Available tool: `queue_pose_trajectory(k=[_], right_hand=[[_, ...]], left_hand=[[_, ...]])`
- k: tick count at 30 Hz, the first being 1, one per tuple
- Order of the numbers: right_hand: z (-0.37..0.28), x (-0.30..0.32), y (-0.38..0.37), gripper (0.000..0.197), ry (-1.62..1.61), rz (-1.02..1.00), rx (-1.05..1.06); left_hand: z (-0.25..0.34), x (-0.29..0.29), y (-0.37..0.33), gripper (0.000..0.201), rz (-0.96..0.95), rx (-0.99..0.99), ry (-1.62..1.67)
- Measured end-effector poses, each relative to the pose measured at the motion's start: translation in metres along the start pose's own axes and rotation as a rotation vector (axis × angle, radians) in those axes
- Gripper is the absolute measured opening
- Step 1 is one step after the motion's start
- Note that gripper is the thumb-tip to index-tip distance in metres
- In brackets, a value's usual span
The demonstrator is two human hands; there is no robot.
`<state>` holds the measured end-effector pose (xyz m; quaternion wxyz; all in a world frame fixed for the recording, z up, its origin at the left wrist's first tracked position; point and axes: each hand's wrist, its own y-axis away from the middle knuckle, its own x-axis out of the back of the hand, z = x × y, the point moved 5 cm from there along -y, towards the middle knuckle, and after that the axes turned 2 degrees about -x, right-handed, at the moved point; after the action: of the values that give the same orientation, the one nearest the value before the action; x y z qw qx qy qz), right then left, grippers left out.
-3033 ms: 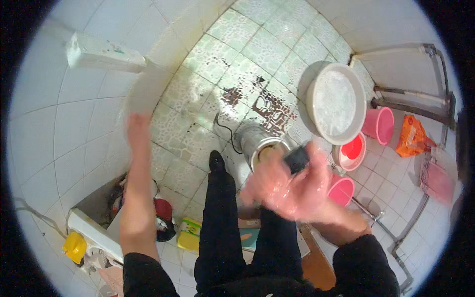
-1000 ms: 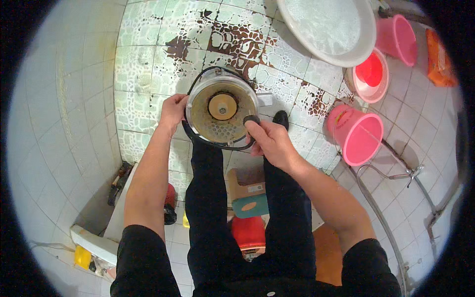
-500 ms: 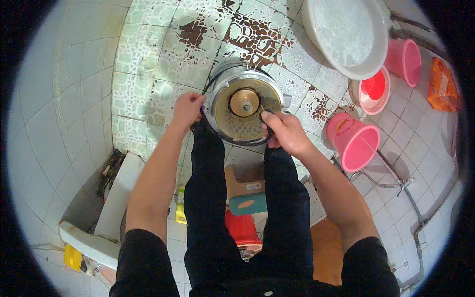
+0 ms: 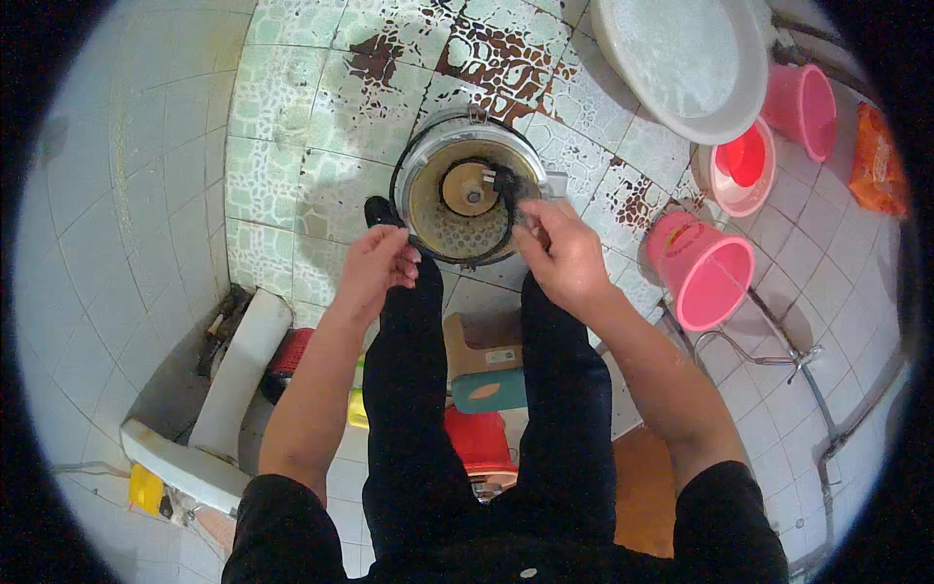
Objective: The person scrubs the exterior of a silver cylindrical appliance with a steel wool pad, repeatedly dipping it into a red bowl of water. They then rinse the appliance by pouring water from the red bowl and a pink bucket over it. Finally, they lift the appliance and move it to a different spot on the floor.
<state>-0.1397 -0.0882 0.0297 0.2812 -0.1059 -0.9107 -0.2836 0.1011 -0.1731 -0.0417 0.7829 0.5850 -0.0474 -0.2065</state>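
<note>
Metal pot (image 4: 465, 200) lower, both hands gripping.

The round pot (image 4: 467, 200) is silver with a brown inside, the floor tiles (image 4: 292, 127) are green-white with brown spots, and the buckets (image 4: 710, 277) are pink.

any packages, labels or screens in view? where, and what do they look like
Orange packet: far right edge, by the pink buckets, crumpled.
Brown box: between the person's legs, small white label on it.
Pink bucket: right of the right hand, small sticker near its rim.
No screens.
</note>
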Motion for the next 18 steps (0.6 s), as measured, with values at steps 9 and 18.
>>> queue_pose_trajectory(k=[9, 18], right_hand=[[0.070, -0.027, 0.040, 0.021, -0.490, -0.009, -0.442], [0.131, -0.024, 0.005, 0.060, -0.471, 0.450, -0.579]], left_hand=[[-0.043, 0.007, 0.008, 0.029, -0.067, -0.207, -0.966], [-0.046, 0.101, -0.092, 0.034, 0.202, -0.351, -0.931]])
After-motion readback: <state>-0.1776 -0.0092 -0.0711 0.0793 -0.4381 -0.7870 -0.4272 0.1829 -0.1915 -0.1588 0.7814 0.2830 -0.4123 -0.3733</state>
